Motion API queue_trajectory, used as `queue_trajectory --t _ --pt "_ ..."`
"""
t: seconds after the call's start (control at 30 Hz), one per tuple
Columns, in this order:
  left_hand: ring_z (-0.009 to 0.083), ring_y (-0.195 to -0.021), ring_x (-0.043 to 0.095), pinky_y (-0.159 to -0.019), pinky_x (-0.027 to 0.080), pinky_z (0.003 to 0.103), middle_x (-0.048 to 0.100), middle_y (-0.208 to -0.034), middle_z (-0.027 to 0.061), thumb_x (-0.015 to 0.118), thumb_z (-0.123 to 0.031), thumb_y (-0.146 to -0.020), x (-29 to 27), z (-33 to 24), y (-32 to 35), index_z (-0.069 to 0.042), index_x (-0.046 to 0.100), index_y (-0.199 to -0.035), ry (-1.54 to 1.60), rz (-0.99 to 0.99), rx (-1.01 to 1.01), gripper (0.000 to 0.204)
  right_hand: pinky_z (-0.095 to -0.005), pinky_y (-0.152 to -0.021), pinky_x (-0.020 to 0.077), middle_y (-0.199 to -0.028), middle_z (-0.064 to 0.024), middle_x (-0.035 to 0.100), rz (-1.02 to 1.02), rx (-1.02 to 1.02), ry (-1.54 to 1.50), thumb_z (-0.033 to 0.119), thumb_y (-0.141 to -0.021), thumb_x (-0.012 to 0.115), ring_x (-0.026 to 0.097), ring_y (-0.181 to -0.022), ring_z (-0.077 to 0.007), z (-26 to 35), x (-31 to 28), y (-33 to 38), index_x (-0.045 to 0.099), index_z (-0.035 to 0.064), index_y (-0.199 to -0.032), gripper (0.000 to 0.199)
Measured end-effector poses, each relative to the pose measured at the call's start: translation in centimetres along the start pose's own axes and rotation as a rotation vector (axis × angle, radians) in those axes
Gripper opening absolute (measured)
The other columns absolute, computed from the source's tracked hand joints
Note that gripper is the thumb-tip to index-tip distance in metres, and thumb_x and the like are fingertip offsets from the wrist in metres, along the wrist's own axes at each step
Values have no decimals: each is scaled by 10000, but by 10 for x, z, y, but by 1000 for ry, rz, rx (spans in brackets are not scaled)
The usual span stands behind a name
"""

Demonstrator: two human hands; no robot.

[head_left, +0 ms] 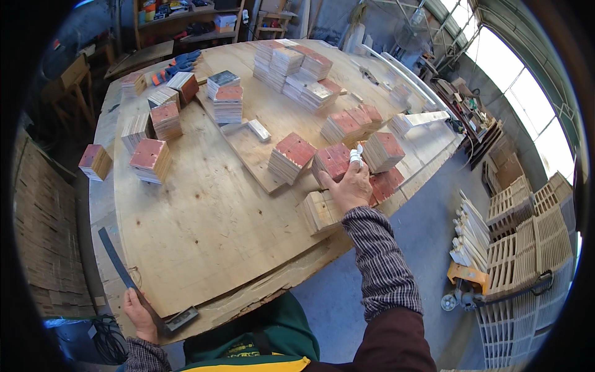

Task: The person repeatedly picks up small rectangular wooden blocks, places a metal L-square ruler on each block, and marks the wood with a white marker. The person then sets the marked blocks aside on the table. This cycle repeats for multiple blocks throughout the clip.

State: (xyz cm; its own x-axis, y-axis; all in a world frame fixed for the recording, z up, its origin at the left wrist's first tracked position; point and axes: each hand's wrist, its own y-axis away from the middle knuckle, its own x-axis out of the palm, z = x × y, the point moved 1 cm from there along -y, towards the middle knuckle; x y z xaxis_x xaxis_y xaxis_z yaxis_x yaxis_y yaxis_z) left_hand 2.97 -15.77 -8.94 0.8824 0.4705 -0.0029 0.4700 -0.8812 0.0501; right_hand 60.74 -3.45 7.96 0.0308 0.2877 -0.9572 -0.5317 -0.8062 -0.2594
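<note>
Green garment with yellow trim [273, 325] nearest, against the near edge of the plywood table [186, 254]. Grips a dark flat bar [113, 252] at near left in a curled left hand [140, 315], with a dark rectangular piece [181, 320] just beside its near end. Lays the right hand [350, 186] against a red-topped wooden block [330, 162] toward the right side, with something white at the fingertips; cannot tell whether clamped on it or only resting. Just nearer, a pale block [321, 212]. Seems partway along: stacks grouped closely at far middle [294, 74], but spaced-out blocks [149, 162] at left. Cannot tell how many are finished or remain.
</note>
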Motion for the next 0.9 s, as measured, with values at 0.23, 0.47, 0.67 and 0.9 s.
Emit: queue_trajectory --t 0.23,0.47,0.67,0.9 --pt "46 -542 444 -505 343 206 495 -639 -41 462 -300 -1056 7 -9 3 -106 534 -807 85 52 4 323 -446 -806 546 -1048 -224 642 -40 -167 118 634 -796 680 643 -985 -360 -1 -8 7 569 -42 -1194 792" --pt "48 -550 461 -514 358 204 513 -650 -30 469 -298 -1054 6 -7 4 -100 538 -817 90 50 1 317 -446 -806 537 -1080 -221 631 -190 -300 -103 582 -818 693 628 -1002 -349 26 -24 0 557 -48 -1176 737" --pt "49 -545 459 -507 357 205 509 -656 -30 462 -300 -1055 4 -3 0 -105 538 -818 93 82 10 316 -409 -906 513 -1156 -195 634 138 -328 67 611 -782 698 579 -1119 -324 82 -16 -34 526 -25 -1287 831" --pt "40 -524 419 -480 311 202 469 -626 -45 452 -297 -1061 2 1 -2 -103 533 -812 99 83 -12 326 -403 -945 496 -1278 -200 574 227 -155 33 553 -766 692 539 -1165 -324 118 6 -35 500 -8 -1337 823"
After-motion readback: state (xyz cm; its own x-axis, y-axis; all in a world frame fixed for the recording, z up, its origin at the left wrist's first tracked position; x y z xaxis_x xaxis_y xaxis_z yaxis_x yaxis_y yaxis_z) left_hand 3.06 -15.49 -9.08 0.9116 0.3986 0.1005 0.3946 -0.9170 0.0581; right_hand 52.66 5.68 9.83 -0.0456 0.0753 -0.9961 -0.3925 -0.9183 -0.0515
